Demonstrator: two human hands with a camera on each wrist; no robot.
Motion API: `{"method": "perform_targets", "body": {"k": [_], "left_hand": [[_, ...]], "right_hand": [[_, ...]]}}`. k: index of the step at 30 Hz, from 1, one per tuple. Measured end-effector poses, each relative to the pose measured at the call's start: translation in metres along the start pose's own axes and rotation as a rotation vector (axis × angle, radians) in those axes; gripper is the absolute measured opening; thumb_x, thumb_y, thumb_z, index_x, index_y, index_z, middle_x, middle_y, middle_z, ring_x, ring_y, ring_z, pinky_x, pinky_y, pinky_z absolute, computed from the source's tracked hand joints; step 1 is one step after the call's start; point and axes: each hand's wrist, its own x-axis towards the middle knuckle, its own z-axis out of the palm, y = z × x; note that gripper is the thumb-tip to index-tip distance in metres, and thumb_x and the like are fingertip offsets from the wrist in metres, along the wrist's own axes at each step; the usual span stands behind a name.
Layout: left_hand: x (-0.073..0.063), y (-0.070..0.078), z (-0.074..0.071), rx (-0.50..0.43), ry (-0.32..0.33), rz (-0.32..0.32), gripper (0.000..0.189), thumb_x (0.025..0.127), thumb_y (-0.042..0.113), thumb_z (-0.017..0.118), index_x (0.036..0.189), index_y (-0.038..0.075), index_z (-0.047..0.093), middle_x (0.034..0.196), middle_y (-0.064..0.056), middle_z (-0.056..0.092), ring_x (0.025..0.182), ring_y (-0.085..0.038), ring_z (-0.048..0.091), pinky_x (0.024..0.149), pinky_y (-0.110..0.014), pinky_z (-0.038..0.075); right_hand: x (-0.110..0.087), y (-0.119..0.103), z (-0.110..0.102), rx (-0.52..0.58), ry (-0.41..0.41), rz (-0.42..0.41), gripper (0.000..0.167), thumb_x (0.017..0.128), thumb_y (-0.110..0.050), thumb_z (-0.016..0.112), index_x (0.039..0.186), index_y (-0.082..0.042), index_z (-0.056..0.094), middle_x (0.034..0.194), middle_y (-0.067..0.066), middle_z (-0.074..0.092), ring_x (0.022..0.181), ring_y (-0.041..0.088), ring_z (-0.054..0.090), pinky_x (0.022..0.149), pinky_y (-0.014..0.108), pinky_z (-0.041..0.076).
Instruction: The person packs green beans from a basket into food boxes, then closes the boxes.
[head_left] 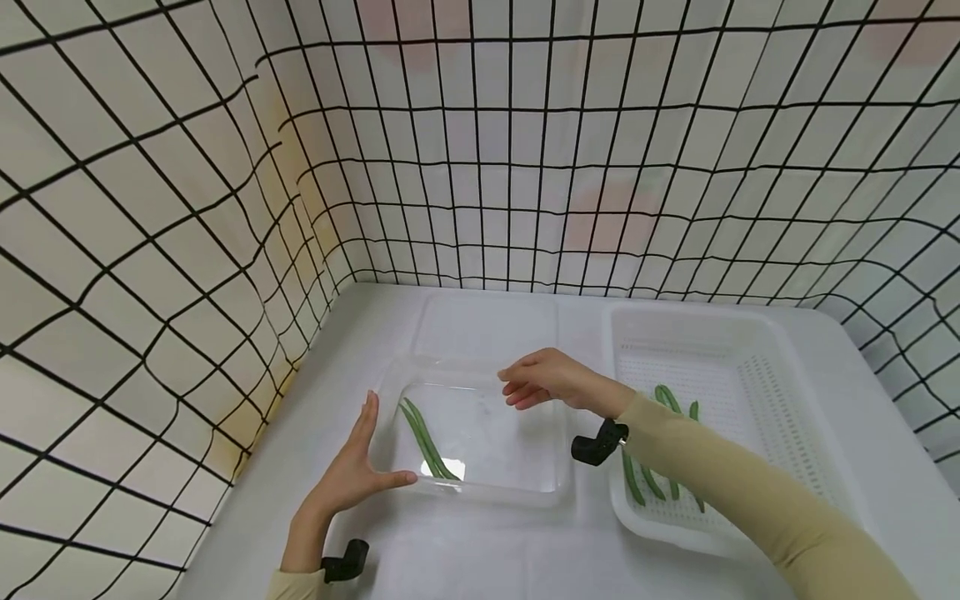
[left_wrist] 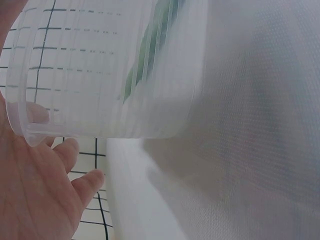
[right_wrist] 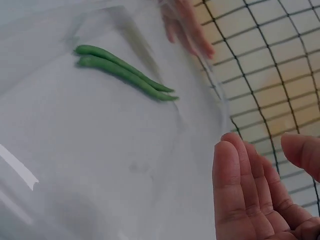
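Note:
Two green beans lie side by side at the left of a clear plastic container. My left hand rests against the container's near left corner, its thumb on the near rim and its fingers spread along the left side. In the left wrist view, the hand is at the rim, and the beans show through the ribbed wall. Over the container's right part hovers my right hand, with nothing in its slightly bent fingers. The right wrist view shows its thumb apart from the fingers.
A white perforated basket stands on the right of the white table, with several more green beans in it, partly hidden by my right sleeve. Black netting closes off the back and sides.

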Motion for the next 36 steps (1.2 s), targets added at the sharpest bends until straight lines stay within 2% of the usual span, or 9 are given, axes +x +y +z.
{"method": "perform_targets", "body": {"k": [6, 11, 16, 21, 29, 36], "left_hand": [[0.0, -0.001, -0.001, -0.001, 0.001, 0.003, 0.132, 0.062, 0.052, 0.084, 0.152, 0.028, -0.009, 0.157, -0.003, -0.008, 0.142, -0.033, -0.002, 0.105, -0.064, 0.013], [-0.001, -0.002, 0.0, 0.002, 0.004, -0.008, 0.132, 0.062, 0.051, 0.085, 0.152, 0.028, -0.009, 0.157, -0.003, -0.007, 0.142, -0.032, -0.001, 0.105, -0.063, 0.013], [0.0, -0.001, 0.002, -0.002, 0.002, 0.003, 0.131, 0.062, 0.049, 0.085, 0.152, 0.029, -0.009, 0.157, -0.001, -0.007, 0.142, -0.031, -0.001, 0.104, -0.064, 0.014], [0.001, -0.002, 0.001, 0.005, 0.01, 0.004, 0.13, 0.063, 0.047, 0.086, 0.152, 0.029, -0.008, 0.158, -0.001, -0.007, 0.142, -0.033, 0.0, 0.103, -0.065, 0.015], [0.0, -0.002, 0.0, 0.016, 0.005, 0.009, 0.131, 0.062, 0.053, 0.084, 0.152, 0.029, -0.009, 0.158, -0.003, -0.007, 0.141, -0.035, 0.001, 0.102, -0.066, 0.016], [0.0, -0.001, 0.001, 0.012, 0.002, 0.006, 0.131, 0.063, 0.052, 0.084, 0.152, 0.029, -0.009, 0.157, -0.004, -0.007, 0.141, -0.034, 0.0, 0.103, -0.065, 0.015]], "right_hand": [[-0.023, 0.005, -0.043, 0.014, 0.071, -0.042, 0.044, 0.089, -0.028, 0.067, 0.115, 0.007, 0.06, 0.104, 0.022, 0.064, 0.088, 0.026, 0.067, 0.079, 0.038, 0.053], [-0.047, 0.019, -0.083, -0.044, 0.133, -0.068, 0.052, 0.092, -0.032, 0.064, 0.12, 0.01, 0.055, 0.105, 0.021, 0.062, 0.09, 0.026, 0.066, 0.081, 0.039, 0.052], [-0.081, 0.043, -0.127, -0.164, 0.206, -0.065, 0.059, 0.093, -0.038, 0.061, 0.124, 0.012, 0.052, 0.11, 0.023, 0.061, 0.094, 0.029, 0.063, 0.082, 0.04, 0.052], [-0.11, 0.075, -0.163, -0.274, 0.268, -0.009, 0.062, 0.095, -0.039, 0.057, 0.125, 0.015, 0.05, 0.111, 0.022, 0.062, 0.096, 0.03, 0.063, 0.08, 0.039, 0.053], [-0.143, 0.114, -0.195, -0.359, 0.313, 0.117, 0.068, 0.095, -0.042, 0.056, 0.124, 0.019, 0.048, 0.109, 0.021, 0.063, 0.094, 0.028, 0.064, 0.076, 0.036, 0.054], [-0.148, 0.132, -0.198, -0.401, 0.331, 0.181, 0.067, 0.092, -0.041, 0.061, 0.115, 0.02, 0.051, 0.099, 0.019, 0.064, 0.084, 0.026, 0.065, 0.07, 0.036, 0.055]]}}
